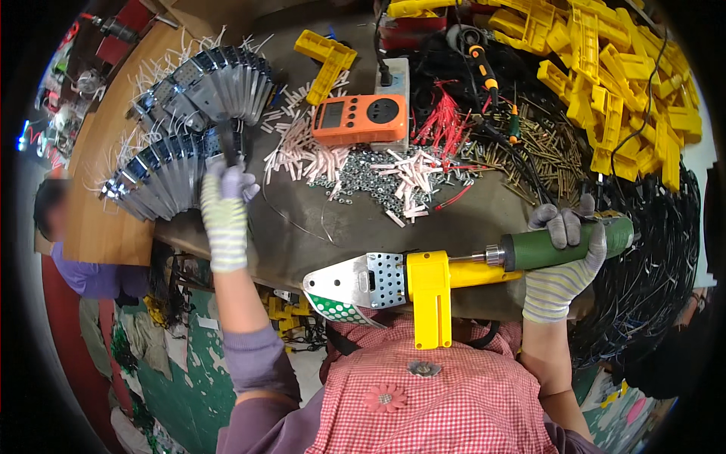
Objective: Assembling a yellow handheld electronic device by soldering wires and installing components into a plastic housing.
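My left hand (228,200), in a striped glove, is at the right end of the lower row of metal heating plates (151,178). Its fingers are closed around a dark, narrow metal plate (228,144) seen nearly edge-on. My right hand (563,261), also gloved, grips a green electric screwdriver (529,248). The driver lies sideways, its bit pointing left to a yellow plastic handle shell (432,303). Joined to that shell is a pointed silver plate with a perforated section (386,280). This assembly lies at the table's near edge, before my apron.
An orange multimeter (359,121) rests against a power strip (397,76). Around it lie white sleeves (291,155), nuts (363,178), red wires (442,121) and long screws (552,144). Yellow shells (605,76) pile up at far right, above black cables (650,257). Another person (83,268) is at left.
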`<state>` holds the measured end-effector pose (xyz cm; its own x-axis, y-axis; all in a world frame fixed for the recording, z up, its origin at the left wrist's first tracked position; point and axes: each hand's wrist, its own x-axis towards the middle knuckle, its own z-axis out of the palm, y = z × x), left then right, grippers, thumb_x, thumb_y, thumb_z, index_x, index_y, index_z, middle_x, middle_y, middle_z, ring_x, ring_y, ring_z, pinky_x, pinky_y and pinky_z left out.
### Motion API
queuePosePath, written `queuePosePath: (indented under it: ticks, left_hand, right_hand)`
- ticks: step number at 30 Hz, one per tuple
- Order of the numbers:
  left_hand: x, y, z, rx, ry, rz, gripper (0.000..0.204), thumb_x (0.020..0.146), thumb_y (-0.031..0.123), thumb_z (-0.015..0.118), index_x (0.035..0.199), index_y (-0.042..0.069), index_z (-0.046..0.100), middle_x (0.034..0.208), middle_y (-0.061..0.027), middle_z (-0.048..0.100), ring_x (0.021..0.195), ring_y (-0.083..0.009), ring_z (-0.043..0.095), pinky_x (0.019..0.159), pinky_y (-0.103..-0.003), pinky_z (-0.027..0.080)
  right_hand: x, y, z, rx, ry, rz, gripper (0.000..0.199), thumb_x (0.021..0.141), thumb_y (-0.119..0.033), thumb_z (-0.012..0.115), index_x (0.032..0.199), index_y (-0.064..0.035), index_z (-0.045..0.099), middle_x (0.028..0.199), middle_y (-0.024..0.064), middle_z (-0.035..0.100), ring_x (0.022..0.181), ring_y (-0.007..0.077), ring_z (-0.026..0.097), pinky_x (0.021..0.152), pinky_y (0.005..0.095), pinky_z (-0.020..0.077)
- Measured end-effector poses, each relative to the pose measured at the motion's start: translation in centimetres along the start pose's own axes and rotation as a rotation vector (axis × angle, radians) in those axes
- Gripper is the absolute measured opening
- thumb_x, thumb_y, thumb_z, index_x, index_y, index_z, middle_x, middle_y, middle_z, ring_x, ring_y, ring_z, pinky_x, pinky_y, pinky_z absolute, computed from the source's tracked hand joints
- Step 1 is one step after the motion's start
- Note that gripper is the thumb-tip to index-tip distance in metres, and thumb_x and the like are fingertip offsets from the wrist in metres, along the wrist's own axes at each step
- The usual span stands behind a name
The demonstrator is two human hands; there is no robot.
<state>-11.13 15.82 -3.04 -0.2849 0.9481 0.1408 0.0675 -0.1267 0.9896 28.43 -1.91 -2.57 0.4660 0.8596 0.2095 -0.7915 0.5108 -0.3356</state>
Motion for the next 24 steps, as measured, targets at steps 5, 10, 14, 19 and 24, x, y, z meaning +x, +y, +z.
queuePosePath:
  ticks: [5, 10, 14, 19, 24]
  left_hand:
    - [-8.2, 7.1, 6.0, -0.500, -0.245, 0.012, 0.042, 0.092, 0.029, 0.066, 0.123, 0.001, 0.059, 0.106, -0.0082, 0.063, 0.067, -0.0077, 0.048, 0.046, -0.020, 0.031]
    - [-12.9, 7.0, 9.8, -0.518, -0.507, 0.083, 0.076, 0.084, 0.021, 0.076, 0.148, 0.001, 0.041, 0.148, -0.0154, 0.046, 0.128, -0.0239, 0.053, 0.104, -0.045, 0.051]
    - [-13.5, 7.3, 10.1, -0.453, -0.549, 0.173, 0.073, 0.088, 0.016, 0.072, 0.151, 0.002, 0.036, 0.148, -0.0140, 0.045, 0.132, -0.0236, 0.049, 0.106, -0.047, 0.049]
    - [-13.8, 6.7, 10.8, -0.393, -0.568, 0.408, 0.053, 0.089, 0.002, 0.060, 0.141, 0.003, 0.049, 0.106, -0.0079, 0.058, 0.085, -0.0150, 0.060, 0.079, -0.032, 0.052]
    - [-14.6, 6.2, 11.3, -0.387, -0.482, 0.385, 0.025, 0.089, 0.009, 0.069, 0.112, 0.001, 0.070, 0.096, -0.0063, 0.065, 0.072, -0.0091, 0.054, 0.067, -0.023, 0.046]
  right_hand:
    - [-0.1, -0.5, -0.3, 0.021, 0.037, 0.007, 0.034, 0.096, -0.025, 0.061, 0.123, -0.0048, 0.059, 0.069, -0.0029, 0.036, 0.062, 0.0108, 0.037, 0.100, 0.0365, 0.0410]
    - [0.2, 0.0, 0.3, 0.005, 0.058, -0.001, 0.034, 0.095, -0.025, 0.062, 0.122, -0.0044, 0.060, 0.069, -0.0026, 0.037, 0.062, 0.0112, 0.038, 0.099, 0.0377, 0.0417]
    - [0.2, 0.1, 0.4, -0.019, 0.072, -0.020, 0.034, 0.094, -0.025, 0.062, 0.121, -0.0045, 0.062, 0.069, -0.0033, 0.036, 0.060, 0.0109, 0.036, 0.096, 0.0375, 0.0424]
    - [0.2, 0.1, 0.5, -0.004, 0.098, -0.026, 0.033, 0.094, -0.025, 0.063, 0.120, -0.0046, 0.062, 0.068, -0.0039, 0.036, 0.059, 0.0106, 0.034, 0.094, 0.0368, 0.0424]
    - [0.4, 0.3, 0.2, 0.030, 0.024, 0.022, 0.027, 0.093, -0.021, 0.063, 0.115, -0.0069, 0.063, 0.068, -0.0049, 0.036, 0.059, 0.0098, 0.035, 0.095, 0.0350, 0.0421]
